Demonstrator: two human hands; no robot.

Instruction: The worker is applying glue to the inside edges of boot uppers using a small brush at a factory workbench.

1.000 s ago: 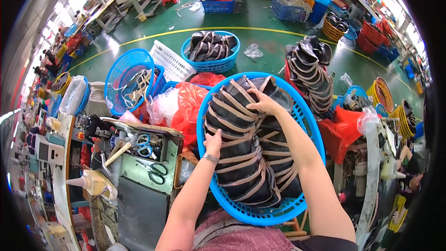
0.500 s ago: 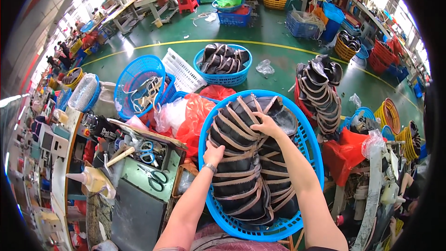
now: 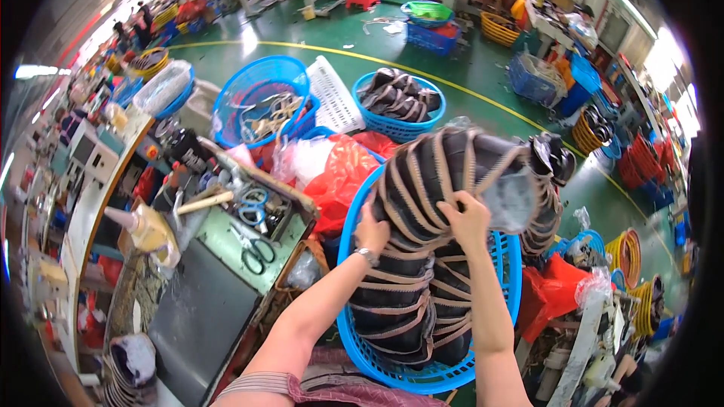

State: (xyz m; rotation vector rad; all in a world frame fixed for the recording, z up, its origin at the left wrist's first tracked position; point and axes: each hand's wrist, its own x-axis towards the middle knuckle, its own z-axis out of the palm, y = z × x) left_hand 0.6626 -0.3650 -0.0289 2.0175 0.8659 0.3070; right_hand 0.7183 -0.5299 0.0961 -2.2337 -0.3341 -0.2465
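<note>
My left hand [image 3: 372,232] closes on the near left side of a row of nested black shoe uppers [image 3: 418,173] with beige jagged edges. My right hand [image 3: 467,217] grips the same row from above, fingers pressed in between the layers. The row is raised at its far right end, where a greyish lining shows, and it sticks out over the basket's rim. Under it, more shoe uppers [image 3: 392,309] lie in packed rows inside a blue plastic basket [image 3: 516,279]. The undersides of the held uppers and some fingertips are hidden.
A workbench at left holds scissors [image 3: 256,255], a hammer [image 3: 205,202] and a glue bottle [image 3: 151,235]. Red plastic bags [image 3: 343,181] lie beyond the basket's left side. Farther off are a blue basket of uppers [image 3: 400,130] and a white crate [image 3: 332,98]. Another stack of uppers [image 3: 541,230] stands at right.
The upper row of shoe uppers has been lifted and swung to the right, both hands holding it. The whole view has turned, so the surroundings sit farther right.
</note>
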